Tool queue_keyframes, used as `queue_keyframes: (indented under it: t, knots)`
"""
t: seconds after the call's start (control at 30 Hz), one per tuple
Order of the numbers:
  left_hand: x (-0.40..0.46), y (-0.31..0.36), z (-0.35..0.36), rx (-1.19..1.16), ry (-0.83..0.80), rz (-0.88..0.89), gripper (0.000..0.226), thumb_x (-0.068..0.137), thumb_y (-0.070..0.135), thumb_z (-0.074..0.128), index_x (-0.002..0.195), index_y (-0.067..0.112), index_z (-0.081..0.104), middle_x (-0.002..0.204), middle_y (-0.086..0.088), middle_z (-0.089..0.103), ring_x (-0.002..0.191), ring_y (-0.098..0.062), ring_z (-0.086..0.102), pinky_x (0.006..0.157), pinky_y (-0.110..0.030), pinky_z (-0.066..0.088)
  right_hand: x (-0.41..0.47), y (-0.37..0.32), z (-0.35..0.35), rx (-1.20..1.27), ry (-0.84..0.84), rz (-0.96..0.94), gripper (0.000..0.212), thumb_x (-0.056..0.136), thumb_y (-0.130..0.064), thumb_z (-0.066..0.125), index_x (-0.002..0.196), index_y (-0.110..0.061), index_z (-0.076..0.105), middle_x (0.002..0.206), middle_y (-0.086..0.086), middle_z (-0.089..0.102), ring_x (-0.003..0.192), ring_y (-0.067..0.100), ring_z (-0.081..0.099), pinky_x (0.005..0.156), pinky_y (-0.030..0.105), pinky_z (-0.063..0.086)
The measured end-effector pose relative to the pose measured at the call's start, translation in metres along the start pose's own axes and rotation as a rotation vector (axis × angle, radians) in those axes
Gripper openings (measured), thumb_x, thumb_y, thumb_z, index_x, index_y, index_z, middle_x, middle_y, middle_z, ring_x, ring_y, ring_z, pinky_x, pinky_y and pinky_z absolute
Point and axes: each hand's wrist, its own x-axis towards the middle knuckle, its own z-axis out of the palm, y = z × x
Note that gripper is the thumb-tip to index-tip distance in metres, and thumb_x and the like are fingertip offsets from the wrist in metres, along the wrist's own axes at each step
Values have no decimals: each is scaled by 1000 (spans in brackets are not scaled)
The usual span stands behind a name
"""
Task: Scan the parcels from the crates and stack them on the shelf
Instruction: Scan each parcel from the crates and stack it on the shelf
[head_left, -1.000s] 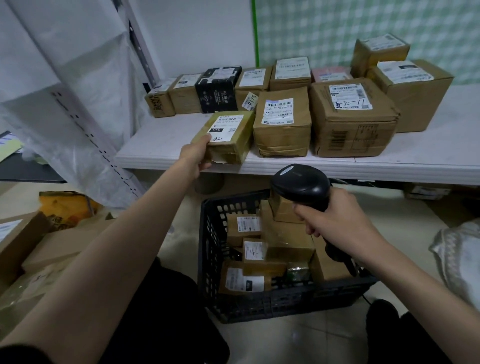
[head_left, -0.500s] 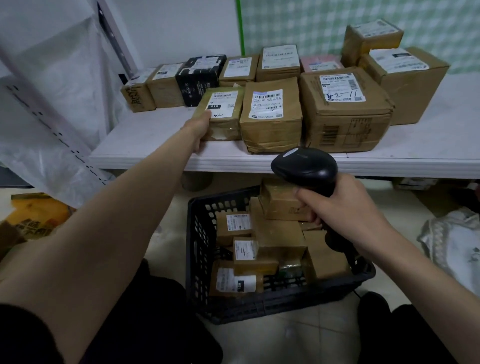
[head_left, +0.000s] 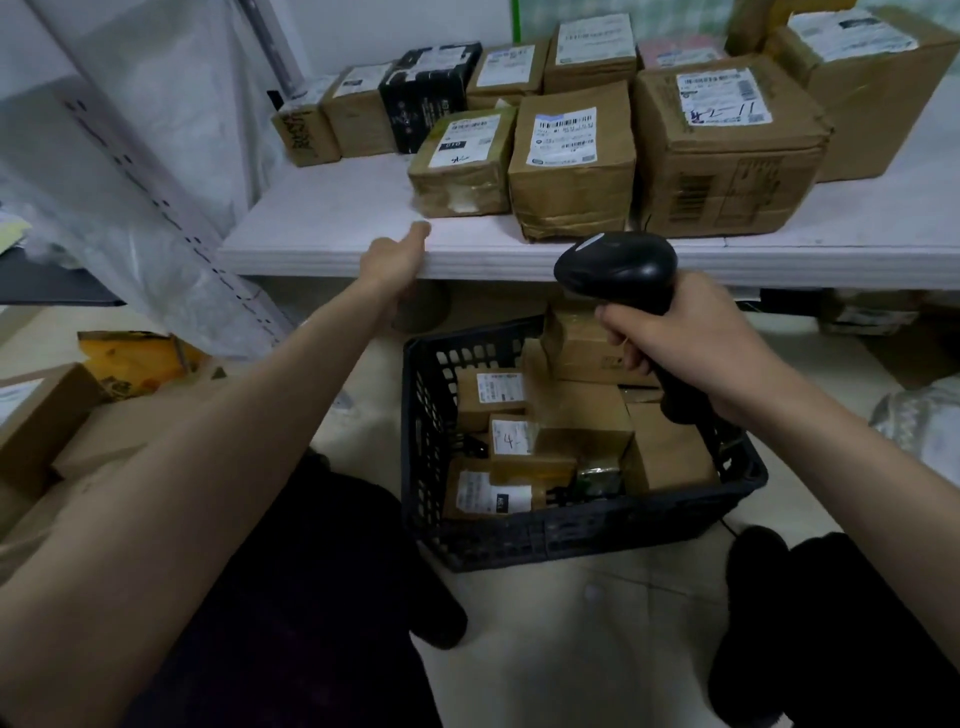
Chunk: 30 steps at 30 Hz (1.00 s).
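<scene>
Parcel (head_left: 462, 161) on shelf (head_left: 332, 228); left hand (head_left: 392, 257) fingers loose, empty; right hand (head_left: 691, 338) grips scanner (head_left: 618, 267).

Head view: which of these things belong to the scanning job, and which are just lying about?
Job:
barcode scanner in the right hand
black crate of parcels
white shelf
just-placed parcel
left hand, free

Lying about:
yellow bag
boxes on the floor
plastic sheeting

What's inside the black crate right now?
The black crate holds several brown cardboard parcels, some with white labels, one marked "4". The right hand and scanner cover its far corner; lower layers are hidden.
</scene>
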Motion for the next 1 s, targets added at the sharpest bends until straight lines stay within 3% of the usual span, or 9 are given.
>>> queue_keyframes:
  t: [0.07, 0.17, 0.27, 0.37, 0.5, 0.57, 0.67, 0.77, 1.0]
  knots:
    - [-12, -25, 2, 8, -26, -20, 73, 86, 61, 55, 129, 2, 62, 123, -19, 66, 93, -28, 63, 75, -37, 49, 2, 6, -1, -12, -4, 10, 12, 92, -23, 68, 90, -11, 72, 78, 9, 74, 61, 12, 66, 61, 26, 52]
    - [-29, -57, 23, 98, -103, -38, 46, 94, 49, 59, 108, 6, 68, 103, -15, 69, 81, -22, 61, 69, -32, 47, 5, 18, -6, -26, -1, 29, 15, 93, -23, 67, 89, -9, 72, 79, 10, 73, 57, 7, 64, 59, 25, 50]
    - [-41, -75, 58, 168, -232, -84, 47, 97, 48, 59, 114, 5, 66, 103, -12, 67, 89, -24, 61, 80, -36, 50, 9, 30, -14, -20, 23, 66, 14, 91, -22, 68, 86, -10, 72, 76, 8, 73, 51, 3, 63, 59, 25, 49]
    - [-42, -75, 101, 214, -342, -127, 56, 94, 54, 58, 123, 6, 62, 107, -9, 65, 107, -27, 62, 93, -36, 52, 11, 40, -22, -19, 37, 100, 15, 89, -22, 68, 83, -9, 73, 72, 7, 73, 55, 10, 65, 60, 26, 50]
    - [-39, -61, 156, 193, -370, -125, 37, 102, 45, 55, 108, 9, 62, 101, -7, 61, 83, -17, 57, 74, -30, 49, 9, 57, -32, -32, 22, 127, 16, 88, -19, 67, 74, -15, 67, 53, -5, 65, 51, 6, 63, 52, 20, 47]
    - [-39, -55, 177, 171, -370, -147, 44, 99, 50, 58, 116, 9, 63, 104, -8, 63, 86, -18, 59, 71, -29, 50, 7, 67, -37, -51, 26, 150, 16, 88, -20, 67, 73, -15, 67, 53, -3, 66, 49, 5, 62, 53, 21, 47]
    - [-31, -54, 201, 109, -383, -213, 71, 93, 63, 60, 137, 8, 55, 129, -14, 60, 113, -31, 62, 95, -42, 55, 5, 78, -45, -67, 41, 185, 16, 88, -21, 68, 74, -13, 69, 59, 1, 68, 46, 5, 61, 52, 20, 47]
    - [-21, -57, 220, 46, -393, -294, 90, 85, 72, 62, 148, 10, 45, 142, -16, 52, 124, -38, 56, 105, -52, 50, 3, 85, -53, -86, 46, 201, 19, 88, -22, 70, 71, -12, 69, 55, 3, 68, 44, 7, 61, 47, 14, 45]
    - [-24, -61, 249, -118, -350, -357, 83, 89, 60, 67, 151, 17, 32, 145, -17, 47, 128, -37, 52, 109, -52, 47, 0, 86, -62, -34, 65, 190, 18, 87, -22, 68, 71, -13, 69, 51, 0, 66, 45, 7, 61, 48, 15, 45]
